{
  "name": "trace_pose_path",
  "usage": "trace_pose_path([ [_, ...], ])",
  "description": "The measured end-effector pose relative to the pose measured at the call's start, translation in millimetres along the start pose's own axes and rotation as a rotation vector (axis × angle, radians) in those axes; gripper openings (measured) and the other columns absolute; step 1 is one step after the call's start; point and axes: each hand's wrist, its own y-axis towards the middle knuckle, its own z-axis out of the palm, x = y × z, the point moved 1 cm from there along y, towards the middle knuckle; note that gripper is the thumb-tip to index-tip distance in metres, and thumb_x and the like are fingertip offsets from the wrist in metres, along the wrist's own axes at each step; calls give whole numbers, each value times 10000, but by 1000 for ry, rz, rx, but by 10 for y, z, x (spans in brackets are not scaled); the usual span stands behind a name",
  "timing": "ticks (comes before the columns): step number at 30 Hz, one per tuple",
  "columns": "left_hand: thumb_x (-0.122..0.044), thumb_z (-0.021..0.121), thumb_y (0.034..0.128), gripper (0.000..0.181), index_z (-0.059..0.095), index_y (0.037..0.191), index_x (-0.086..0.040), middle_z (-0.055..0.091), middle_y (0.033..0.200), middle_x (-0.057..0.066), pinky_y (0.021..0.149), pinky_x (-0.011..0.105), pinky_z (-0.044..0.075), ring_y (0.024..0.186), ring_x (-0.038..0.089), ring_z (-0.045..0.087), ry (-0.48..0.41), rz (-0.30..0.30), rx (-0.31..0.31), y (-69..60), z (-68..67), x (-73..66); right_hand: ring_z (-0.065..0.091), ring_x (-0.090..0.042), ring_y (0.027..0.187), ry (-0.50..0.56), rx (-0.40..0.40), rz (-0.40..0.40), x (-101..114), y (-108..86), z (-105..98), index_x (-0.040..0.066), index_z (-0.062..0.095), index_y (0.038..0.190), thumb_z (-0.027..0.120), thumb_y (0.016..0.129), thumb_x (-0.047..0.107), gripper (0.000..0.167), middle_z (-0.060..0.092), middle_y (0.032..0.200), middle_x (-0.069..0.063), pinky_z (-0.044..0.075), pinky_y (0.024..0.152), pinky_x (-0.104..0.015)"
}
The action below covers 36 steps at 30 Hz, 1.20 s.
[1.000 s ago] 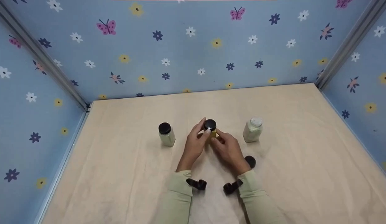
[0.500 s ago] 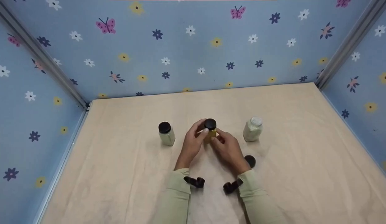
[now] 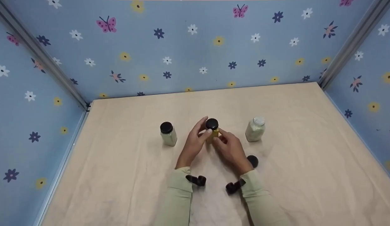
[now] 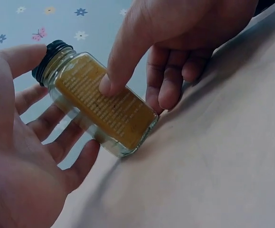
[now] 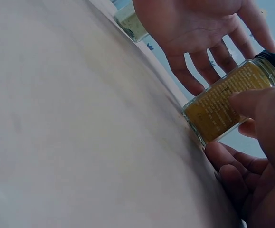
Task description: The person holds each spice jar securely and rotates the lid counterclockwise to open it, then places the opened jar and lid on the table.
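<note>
being pinched by fingers: square yellow-filled glass bottle (image 4: pixel 99 109) in the right hand (image 3: pixel 232 149), round black cap (image 3: pixel 212 123) in the left hand (image 3: pixel 195 142).

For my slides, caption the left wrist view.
Left hand and right hand hold a glass jar, left thumb on its black cap.

Pale print (image 4: pixel 99 102) on the yellow jar (image 5: pixel 216 109) (both wrist views) illegibly small.
</note>
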Motion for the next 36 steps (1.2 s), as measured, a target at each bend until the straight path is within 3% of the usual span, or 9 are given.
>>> trace_pose_path([
  [8, -310, 590, 1021, 564, 421, 1539, -163, 504, 1358, 73, 1008, 366, 460, 1270, 167, 500, 144, 37, -41, 53, 98, -21, 574, -176, 790, 0, 10, 19, -6, 25, -16, 138, 626, 1381, 658, 971, 269, 432, 635, 880, -13, 475, 734, -353],
  [22, -280, 650, 992, 487, 530, 1449, -162, 590, 1340, 37, 1034, 400, 442, 1225, 176, 558, 74, 38, -105, 43, 77, -21, 558, -175, 825, -22, 8, 54, 5, 17, -6, 126, 598, 1408, 655, 976, 273, 460, 630, 924, -15, 460, 755, -356],
  [28, -322, 655, 985, 529, 509, 1465, -154, 572, 1376, 15, 1060, 456, 408, 1248, 169, 544, 118, 8, -112, 21, 88, -49, 570, -173, 816, -15, 9, 62, 9, 5, 5, 118, 604, 1401, 656, 965, 255, 460, 637, 919, -15, 473, 748, -357],
  [36, -329, 636, 993, 517, 514, 1479, -200, 559, 1338, 32, 1042, 428, 437, 1240, 164, 539, 156, 14, -103, 17, 97, -55, 568, -176, 810, -17, 0, 61, 5, 0, 12, 143, 616, 1392, 657, 969, 277, 446, 635, 913, -14, 473, 739, -361],
])
